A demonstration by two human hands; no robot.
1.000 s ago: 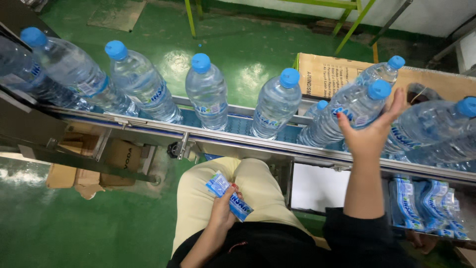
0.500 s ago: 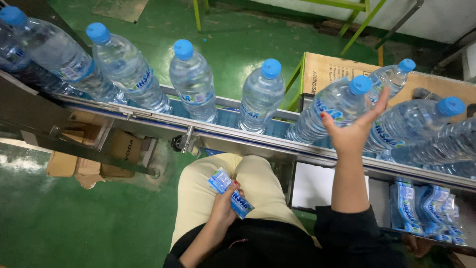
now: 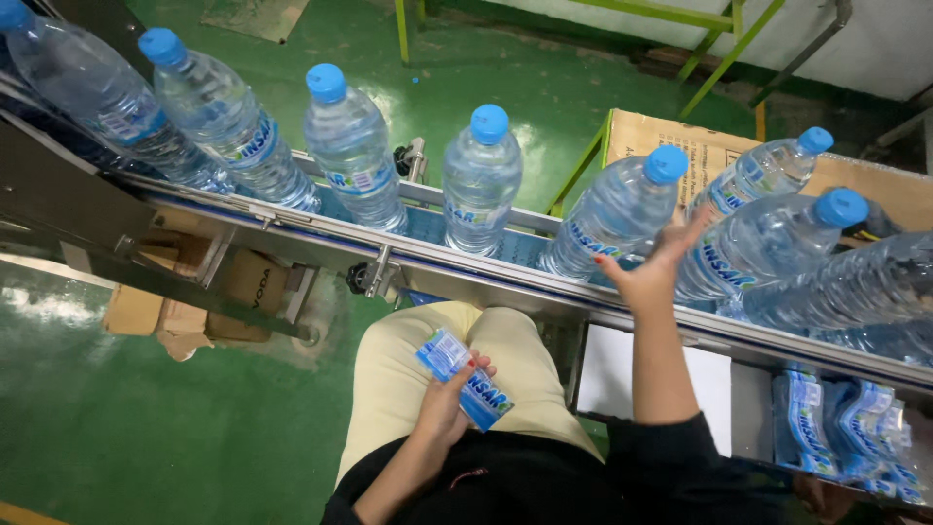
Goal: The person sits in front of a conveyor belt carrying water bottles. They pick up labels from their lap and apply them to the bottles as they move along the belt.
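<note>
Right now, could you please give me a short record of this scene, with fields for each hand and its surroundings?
left hand: rests on the lap, holding a small stack of blue and white labels
right hand: raised to the conveyor, fingers spread against a clear water bottle
line: blue-capped bottles stand in a row on the conveyor
spare labels: piled low at the right, under the conveyor
floor: green, glossy

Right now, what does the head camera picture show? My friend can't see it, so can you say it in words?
A seated person's right hand reaches to clear water bottles with blue caps lined up on a metal conveyor. Their left hand holds a small stack of blue and white labels over their lap, above a shiny green floor.
</note>
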